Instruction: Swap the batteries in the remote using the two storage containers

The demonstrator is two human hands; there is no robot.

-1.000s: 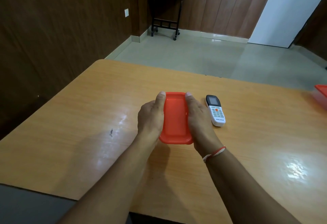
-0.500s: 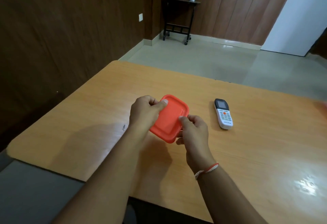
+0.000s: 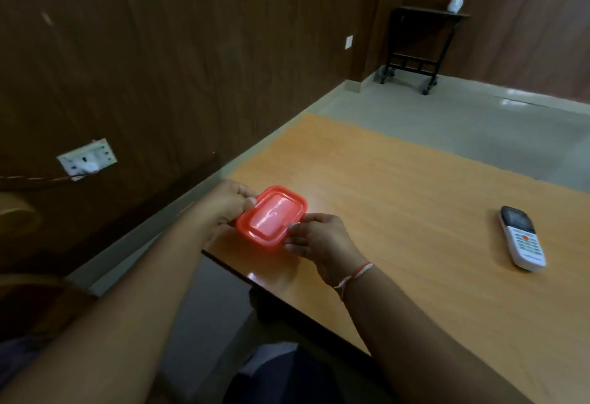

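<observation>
A small red storage container (image 3: pixel 272 217) with its red lid on is held over the near left corner of the wooden table (image 3: pixel 415 205). My left hand (image 3: pixel 228 204) grips its far left end. My right hand (image 3: pixel 322 240), with a red-and-white thread at the wrist, pinches its near right edge. The white remote (image 3: pixel 522 239) with a dark screen lies face up on the table, well to the right of both hands. Its battery cover is hidden. No second container is in view.
The table's dark front edge (image 3: pixel 287 304) runs diagonally below my hands, with floor beyond the left corner. A brown panelled wall with a white socket (image 3: pixel 86 158) stands at left. A black side table (image 3: pixel 421 42) with a small white pot stands far back.
Both hands carried the red container left, from the table's middle beside the remote to the near left corner. The view has swung left, and the remote now lies far right.
</observation>
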